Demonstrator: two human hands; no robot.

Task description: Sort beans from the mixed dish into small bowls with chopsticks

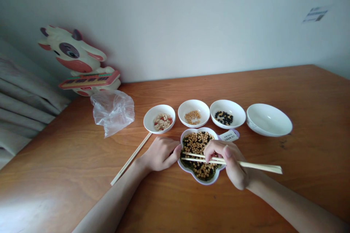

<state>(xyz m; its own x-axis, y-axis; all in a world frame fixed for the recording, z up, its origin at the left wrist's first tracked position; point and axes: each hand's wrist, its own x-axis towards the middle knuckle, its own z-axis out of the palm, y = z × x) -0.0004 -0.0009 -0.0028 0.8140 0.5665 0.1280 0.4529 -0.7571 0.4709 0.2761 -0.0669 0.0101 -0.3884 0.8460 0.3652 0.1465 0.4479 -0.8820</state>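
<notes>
item: one table setting with two hands, seen from above. right hand [226, 162]: clenched in a pencil-style grasp around a pair of pale wooden chopsticks [259, 166], the sticks lying nearly level and their tips over the beans. left hand [160, 154]: released, holding nothing, resting on the table with fingers loosely curled, fingertips touching the dish. flower-shaped white dish with lilac rim [207, 182]: between the hands, filled with yellow soybeans [202, 170] and black beans [198, 137] over a dark green layer [186, 164]; a printed paper tag [229, 135] sits just behind it. behind the dish, in a row, three small white bowls: pale nut slices with red bits [162, 122], soybeans [192, 117], black beans [224, 118]. to their right, a larger white bowl [269, 120]. also on the wooden table [273, 91]: a loose wooden chopstick piece [131, 158], near the left hand, and a crumpled clear plastic bag [112, 112]. against the wall, a cow-shaped toy [71, 52], with a grey curtain [24, 105] beside it.
</notes>
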